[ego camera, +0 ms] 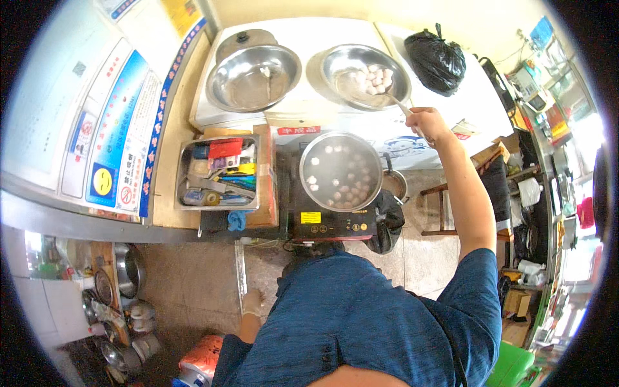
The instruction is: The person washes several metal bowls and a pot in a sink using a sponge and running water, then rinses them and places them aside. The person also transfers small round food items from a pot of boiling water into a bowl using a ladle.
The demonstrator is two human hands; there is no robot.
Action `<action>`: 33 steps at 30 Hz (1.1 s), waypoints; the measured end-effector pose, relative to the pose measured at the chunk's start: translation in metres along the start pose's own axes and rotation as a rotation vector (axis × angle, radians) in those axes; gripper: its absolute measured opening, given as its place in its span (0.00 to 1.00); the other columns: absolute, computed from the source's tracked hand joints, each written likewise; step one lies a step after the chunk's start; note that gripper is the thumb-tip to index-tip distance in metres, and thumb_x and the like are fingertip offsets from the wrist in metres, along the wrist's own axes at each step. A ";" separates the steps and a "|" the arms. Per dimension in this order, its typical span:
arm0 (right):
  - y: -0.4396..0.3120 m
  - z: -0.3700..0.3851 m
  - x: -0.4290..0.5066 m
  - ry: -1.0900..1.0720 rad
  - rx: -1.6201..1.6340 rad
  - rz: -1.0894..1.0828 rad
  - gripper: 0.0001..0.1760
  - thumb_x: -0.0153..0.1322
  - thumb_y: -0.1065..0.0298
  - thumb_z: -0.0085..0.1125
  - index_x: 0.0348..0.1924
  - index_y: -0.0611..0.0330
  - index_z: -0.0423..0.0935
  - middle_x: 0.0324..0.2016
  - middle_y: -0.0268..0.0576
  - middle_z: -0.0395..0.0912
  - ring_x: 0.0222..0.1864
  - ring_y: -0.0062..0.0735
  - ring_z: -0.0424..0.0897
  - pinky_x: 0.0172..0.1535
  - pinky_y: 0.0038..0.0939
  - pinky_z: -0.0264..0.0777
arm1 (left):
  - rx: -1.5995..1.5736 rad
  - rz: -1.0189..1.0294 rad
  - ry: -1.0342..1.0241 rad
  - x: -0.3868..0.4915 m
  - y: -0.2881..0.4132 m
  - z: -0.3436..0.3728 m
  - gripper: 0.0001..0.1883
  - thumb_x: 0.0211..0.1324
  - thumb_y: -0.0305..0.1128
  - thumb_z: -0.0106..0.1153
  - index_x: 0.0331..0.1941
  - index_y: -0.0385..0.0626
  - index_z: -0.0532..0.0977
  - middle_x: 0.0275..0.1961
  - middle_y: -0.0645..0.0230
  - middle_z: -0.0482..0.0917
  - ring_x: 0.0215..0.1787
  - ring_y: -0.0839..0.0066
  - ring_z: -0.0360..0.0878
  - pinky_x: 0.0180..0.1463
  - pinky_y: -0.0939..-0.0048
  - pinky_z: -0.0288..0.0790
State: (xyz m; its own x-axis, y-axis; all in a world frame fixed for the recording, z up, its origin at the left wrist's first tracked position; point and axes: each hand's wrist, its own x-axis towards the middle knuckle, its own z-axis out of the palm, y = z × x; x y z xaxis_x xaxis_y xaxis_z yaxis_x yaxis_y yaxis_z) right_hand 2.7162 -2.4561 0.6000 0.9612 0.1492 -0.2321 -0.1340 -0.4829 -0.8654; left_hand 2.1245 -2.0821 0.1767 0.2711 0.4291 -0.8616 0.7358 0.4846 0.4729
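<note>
My right hand (429,125) grips the handle of a long metal spoon or ladle (398,102). Its head reaches into the right steel bowl (333,72), beside a heap of pale round balls (375,79). Below, a round steel pot (305,186) of cloudy liquid sits on an induction cooker (333,227), with many balls (355,191) in the liquid. Another steel bowl (227,87) at the left holds a small pale piece and a thin utensil, too unclear to name. Low by my side hangs my left hand (254,302), near a pale upright strip; its fingers are blurred.
A steel tray (180,193) of mixed small items stands left of the cooker. A pot lid (237,41) lies behind the left bowl. On the white freezer top (312,29) is a knotted black plastic bag (435,60). A wooden stool (441,213) and shelves stand to the right.
</note>
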 end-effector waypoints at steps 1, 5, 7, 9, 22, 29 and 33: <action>0.006 0.006 0.018 0.015 -0.084 0.009 0.13 0.61 0.72 0.58 0.37 0.68 0.80 0.22 0.43 0.78 0.24 0.27 0.76 0.29 0.28 0.68 | -0.032 -0.004 -0.002 0.005 -0.008 -0.003 0.15 0.61 0.40 0.45 0.42 0.41 0.73 0.38 0.55 0.80 0.33 0.66 0.80 0.29 0.62 0.73; 0.032 0.025 0.068 0.255 -0.586 -0.157 0.23 0.61 0.73 0.57 0.50 0.67 0.77 0.30 0.53 0.81 0.34 0.43 0.81 0.37 0.38 0.72 | -0.162 -0.047 -0.048 0.027 -0.048 -0.015 0.15 0.60 0.39 0.47 0.45 0.43 0.72 0.43 0.52 0.79 0.38 0.65 0.81 0.32 0.61 0.74; 0.038 0.026 0.070 0.332 -0.774 -0.234 0.24 0.61 0.72 0.56 0.51 0.64 0.77 0.35 0.56 0.82 0.40 0.51 0.81 0.44 0.44 0.73 | -0.360 -0.063 -0.179 0.034 -0.067 -0.020 0.15 0.60 0.39 0.47 0.46 0.44 0.71 0.45 0.51 0.79 0.40 0.65 0.81 0.34 0.60 0.75; 0.038 0.020 0.051 0.337 -0.824 -0.223 0.24 0.61 0.71 0.55 0.52 0.63 0.76 0.39 0.58 0.81 0.45 0.57 0.79 0.49 0.47 0.71 | -0.485 -0.094 -0.278 0.037 -0.080 -0.024 0.15 0.60 0.38 0.47 0.46 0.43 0.71 0.45 0.51 0.79 0.41 0.65 0.81 0.34 0.60 0.75; 0.142 0.046 -0.125 -0.052 -0.846 -0.157 0.27 0.66 0.70 0.54 0.59 0.57 0.71 0.44 0.54 0.79 0.46 0.51 0.80 0.49 0.41 0.74 | -0.104 -0.066 0.017 0.018 -0.014 0.015 0.16 0.62 0.35 0.44 0.45 0.35 0.73 0.43 0.54 0.81 0.34 0.62 0.80 0.33 0.64 0.72; 0.168 0.074 -0.084 -0.194 -1.196 -0.210 0.27 0.61 0.70 0.58 0.55 0.55 0.70 0.37 0.55 0.78 0.40 0.55 0.81 0.43 0.49 0.75 | 0.203 0.132 0.052 -0.031 0.070 0.029 0.15 0.61 0.37 0.47 0.39 0.37 0.77 0.34 0.62 0.79 0.29 0.70 0.78 0.31 0.67 0.72; 0.168 0.056 -0.071 -0.303 -0.992 -0.157 0.18 0.60 0.72 0.53 0.43 0.54 0.81 0.37 0.54 0.82 0.44 0.52 0.80 0.49 0.45 0.74 | -0.031 0.091 0.032 -0.031 0.052 0.021 0.15 0.60 0.37 0.47 0.39 0.38 0.77 0.34 0.61 0.79 0.29 0.70 0.77 0.30 0.69 0.71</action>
State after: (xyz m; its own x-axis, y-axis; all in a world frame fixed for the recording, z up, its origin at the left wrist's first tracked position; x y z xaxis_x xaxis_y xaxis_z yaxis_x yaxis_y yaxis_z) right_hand 2.6120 -2.4991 0.4462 0.8317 0.4151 -0.3687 0.3766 -0.9097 -0.1747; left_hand 2.1678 -2.0863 0.2243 0.3155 0.4961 -0.8089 0.6898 0.4655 0.5545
